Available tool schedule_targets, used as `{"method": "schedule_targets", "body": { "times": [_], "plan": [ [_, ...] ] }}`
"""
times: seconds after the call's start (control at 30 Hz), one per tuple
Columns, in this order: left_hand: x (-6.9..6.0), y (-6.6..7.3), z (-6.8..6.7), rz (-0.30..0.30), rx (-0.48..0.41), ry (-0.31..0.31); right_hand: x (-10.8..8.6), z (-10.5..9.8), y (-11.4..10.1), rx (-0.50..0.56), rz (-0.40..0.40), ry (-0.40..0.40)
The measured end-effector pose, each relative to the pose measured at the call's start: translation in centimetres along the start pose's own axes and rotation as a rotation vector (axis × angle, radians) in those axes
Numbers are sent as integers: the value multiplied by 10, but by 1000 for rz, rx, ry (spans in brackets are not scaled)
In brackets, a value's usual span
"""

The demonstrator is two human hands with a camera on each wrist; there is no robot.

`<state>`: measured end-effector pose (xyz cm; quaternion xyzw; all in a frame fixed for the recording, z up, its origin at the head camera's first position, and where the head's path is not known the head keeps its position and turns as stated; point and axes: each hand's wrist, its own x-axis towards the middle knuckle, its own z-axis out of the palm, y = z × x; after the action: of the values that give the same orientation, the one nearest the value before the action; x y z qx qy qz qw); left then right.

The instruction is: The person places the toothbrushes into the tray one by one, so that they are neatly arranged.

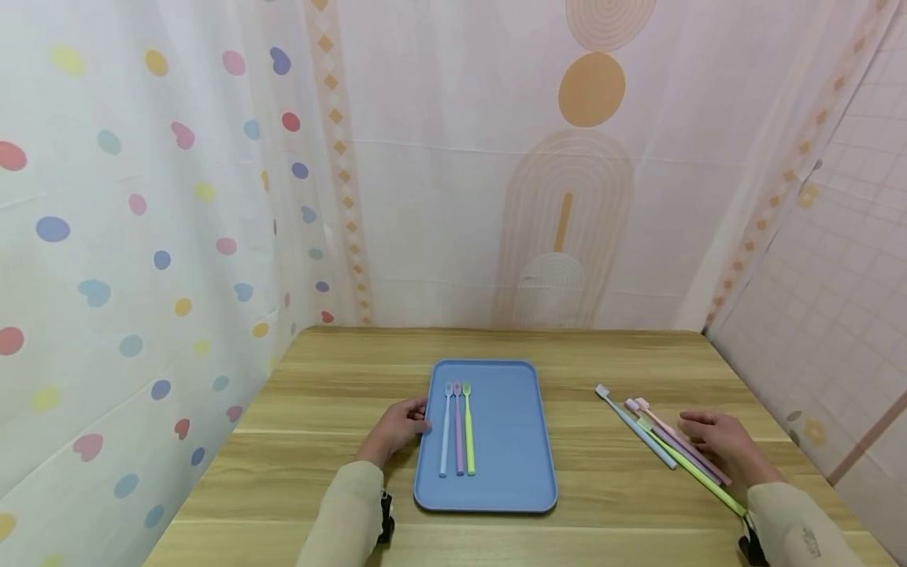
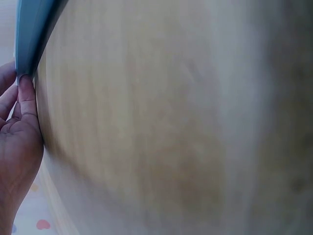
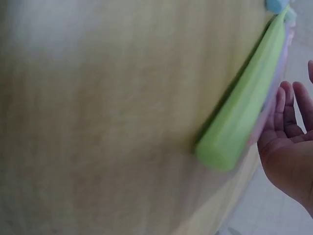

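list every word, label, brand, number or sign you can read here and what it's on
No text can be read in any view.
Right sleeve: a small grey mark, too blurred to tell whether it is lettering.
Brushes on the tray and on the table: no lettering legible.
Tray: none seen.
Curtain: printed shapes, no legible words.

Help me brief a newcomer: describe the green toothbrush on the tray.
On the wooden table lies a blue tray. In the tray's left half, three toothbrushes lie side by side. The green toothbrush is the rightmost and the only green one there.
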<state>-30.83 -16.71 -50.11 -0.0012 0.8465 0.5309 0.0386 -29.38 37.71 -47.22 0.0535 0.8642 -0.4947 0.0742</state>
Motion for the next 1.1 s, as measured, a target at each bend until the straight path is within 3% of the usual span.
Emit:
{"method": "schedule_targets", "body": {
  "times": [0.2,0.47,1.1],
  "plan": [
    [-2,1,0,3,21,-2,0,4,5,-11,18,-9],
    [-1,0,0,8,16,4,2,8,6,-164,-68,33],
    [1,-1,0,20,16,-3,7,12,6,-335,-135,90]
  ]
}}
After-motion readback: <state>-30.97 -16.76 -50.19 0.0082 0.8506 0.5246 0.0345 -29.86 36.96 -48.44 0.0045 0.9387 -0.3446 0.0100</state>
